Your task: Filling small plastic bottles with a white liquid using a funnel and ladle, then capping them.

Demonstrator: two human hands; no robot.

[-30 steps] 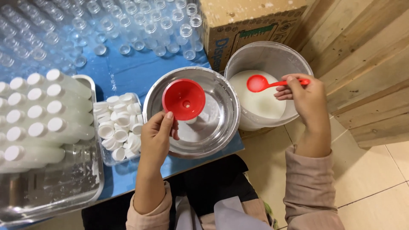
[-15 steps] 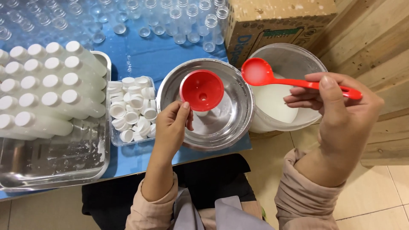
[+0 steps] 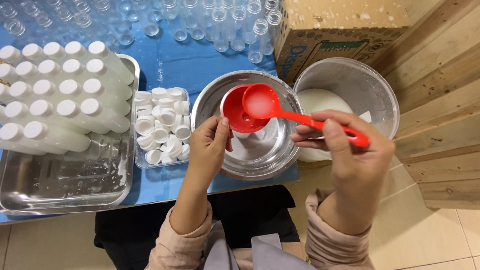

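Observation:
My right hand (image 3: 350, 155) grips the handle of a red ladle (image 3: 262, 101) whose bowl holds white liquid and hovers over a red funnel (image 3: 234, 112). The funnel sits on a small bottle, mostly hidden beneath it, inside a shiny steel bowl (image 3: 260, 155). My left hand (image 3: 210, 147) steadies the funnel and bottle from the left. A steel pot (image 3: 370, 87) with white liquid (image 3: 320, 102) stands at the right of the bowl.
A steel tray (image 3: 65, 185) at the left holds several filled, white-capped bottles (image 3: 65, 95) lying in rows. A clear tub of white caps (image 3: 162, 127) sits between tray and bowl. Empty clear bottles (image 3: 220, 25) stand at the back, with a cardboard box (image 3: 330, 30) and wooden wall (image 3: 440, 90) at the right.
My right hand has carried the ladle from the pot leftward until it is over the funnel. My left hand has stayed at the funnel.

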